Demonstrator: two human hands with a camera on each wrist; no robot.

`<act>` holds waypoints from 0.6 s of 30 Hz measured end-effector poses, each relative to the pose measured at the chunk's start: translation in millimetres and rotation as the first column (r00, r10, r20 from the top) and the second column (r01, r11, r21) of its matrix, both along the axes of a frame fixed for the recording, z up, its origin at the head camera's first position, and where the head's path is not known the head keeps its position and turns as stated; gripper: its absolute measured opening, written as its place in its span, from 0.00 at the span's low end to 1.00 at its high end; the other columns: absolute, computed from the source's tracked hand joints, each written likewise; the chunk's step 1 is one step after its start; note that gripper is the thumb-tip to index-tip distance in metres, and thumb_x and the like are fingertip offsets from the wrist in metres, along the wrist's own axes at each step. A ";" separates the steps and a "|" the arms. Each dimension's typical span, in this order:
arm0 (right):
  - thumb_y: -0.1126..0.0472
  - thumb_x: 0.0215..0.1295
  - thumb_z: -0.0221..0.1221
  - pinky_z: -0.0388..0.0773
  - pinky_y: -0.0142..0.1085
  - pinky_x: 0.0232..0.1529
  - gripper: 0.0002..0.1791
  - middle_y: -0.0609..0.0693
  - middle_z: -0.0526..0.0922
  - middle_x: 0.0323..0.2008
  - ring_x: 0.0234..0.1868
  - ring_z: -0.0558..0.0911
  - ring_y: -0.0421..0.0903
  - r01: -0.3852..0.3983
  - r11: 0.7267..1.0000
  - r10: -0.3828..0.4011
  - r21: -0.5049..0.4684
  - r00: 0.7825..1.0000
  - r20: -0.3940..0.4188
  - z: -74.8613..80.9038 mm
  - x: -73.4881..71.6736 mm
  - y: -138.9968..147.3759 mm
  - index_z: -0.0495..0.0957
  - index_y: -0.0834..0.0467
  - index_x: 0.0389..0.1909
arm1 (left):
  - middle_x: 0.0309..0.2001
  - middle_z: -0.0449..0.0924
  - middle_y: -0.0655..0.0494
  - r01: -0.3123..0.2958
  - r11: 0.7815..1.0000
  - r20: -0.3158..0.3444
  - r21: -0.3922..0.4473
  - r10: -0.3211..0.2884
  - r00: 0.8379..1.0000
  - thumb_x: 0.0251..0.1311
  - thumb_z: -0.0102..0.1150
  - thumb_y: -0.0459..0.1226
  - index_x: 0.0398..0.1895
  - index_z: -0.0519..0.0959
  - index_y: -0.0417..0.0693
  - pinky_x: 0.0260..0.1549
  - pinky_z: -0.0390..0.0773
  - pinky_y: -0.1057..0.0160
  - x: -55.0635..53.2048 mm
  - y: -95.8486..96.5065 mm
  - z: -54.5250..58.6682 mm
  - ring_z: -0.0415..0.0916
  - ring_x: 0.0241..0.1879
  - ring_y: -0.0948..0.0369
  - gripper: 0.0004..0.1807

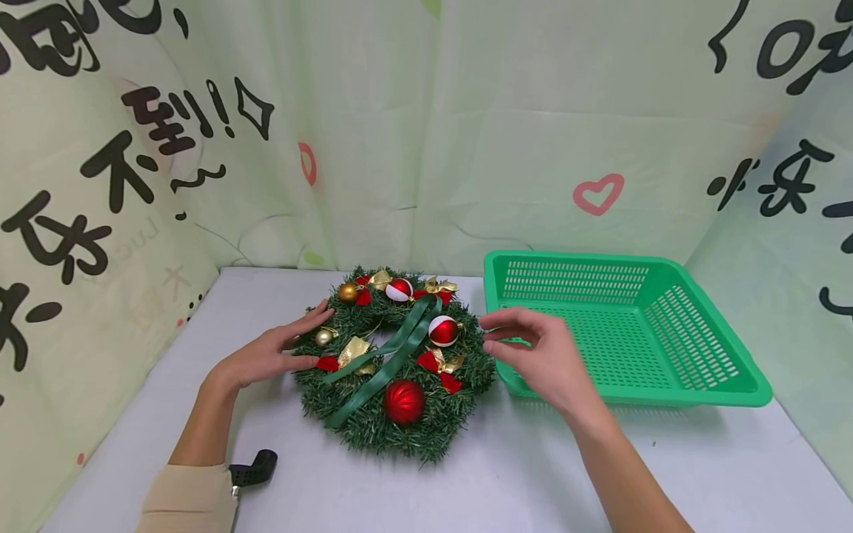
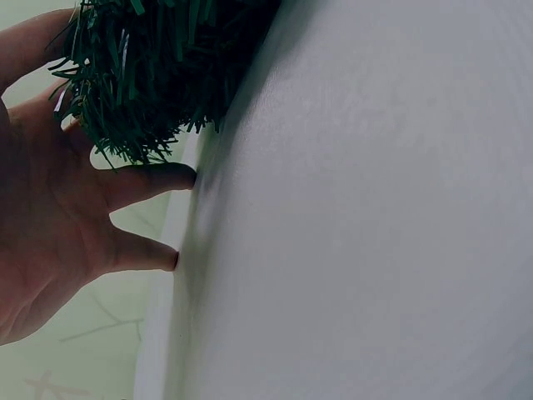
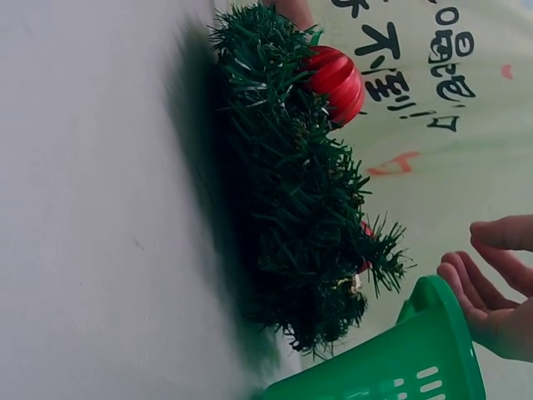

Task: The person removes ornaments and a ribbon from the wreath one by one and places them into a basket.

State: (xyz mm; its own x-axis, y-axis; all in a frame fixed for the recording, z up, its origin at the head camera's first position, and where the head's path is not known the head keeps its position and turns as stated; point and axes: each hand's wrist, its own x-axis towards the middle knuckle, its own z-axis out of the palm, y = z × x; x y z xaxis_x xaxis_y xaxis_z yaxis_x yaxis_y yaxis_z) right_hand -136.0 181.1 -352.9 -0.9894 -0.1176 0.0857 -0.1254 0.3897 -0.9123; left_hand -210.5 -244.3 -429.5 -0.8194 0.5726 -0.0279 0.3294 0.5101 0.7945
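Observation:
A green Christmas wreath [image 1: 440,422] lies on the white table, decorated with a red ball [image 1: 403,402], red-and-white balls [image 1: 443,331], gold balls, red and gold bows and a dark green ribbon [image 1: 380,377]. My left hand [image 1: 266,357] touches its left side, fingers spread. In the left wrist view, that hand [image 2: 50,204] has outstretched fingers at the wreath's needles [image 2: 166,67]. Beside the wreath's right edge, my right hand [image 1: 543,359] hovers with loosely bent fingers and holds nothing. The right wrist view shows a gap between the right hand [image 3: 500,283] and the wreath [image 3: 283,183].
A green plastic basket [image 1: 716,326] with slotted walls stands right of the wreath, close to it; my right hand is over its left side. Behind the table [image 1: 466,488] hangs a pale curtain [image 1: 500,148] with dark lettering and hearts.

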 end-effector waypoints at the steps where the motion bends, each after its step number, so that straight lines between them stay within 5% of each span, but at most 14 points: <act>1: 0.63 0.66 0.70 0.85 0.33 0.49 0.14 0.56 0.88 0.53 0.51 0.88 0.48 -0.004 1.000 0.004 -0.003 1.000 0.002 -0.5 0.1 -1.0 0.87 0.51 0.52 | 0.86 0.38 0.51 0.001 1.000 0.000 -0.001 -0.001 1.000 0.72 0.62 0.45 0.85 0.55 0.56 0.73 0.55 0.26 0.0 0.1 0.0 0.41 0.83 0.37 0.42; 18: 0.68 0.65 0.68 0.85 0.31 0.53 0.15 0.62 0.87 0.51 0.49 0.87 0.49 -0.102 0.991 0.105 -0.091 0.994 0.025 -7.4 5.8 -20.1 0.85 0.60 0.52 | 0.86 0.38 0.52 -0.001 1.000 0.004 -0.006 0.001 1.000 0.72 0.62 0.45 0.85 0.55 0.57 0.73 0.55 0.27 -0.5 0.7 -0.3 0.41 0.83 0.38 0.42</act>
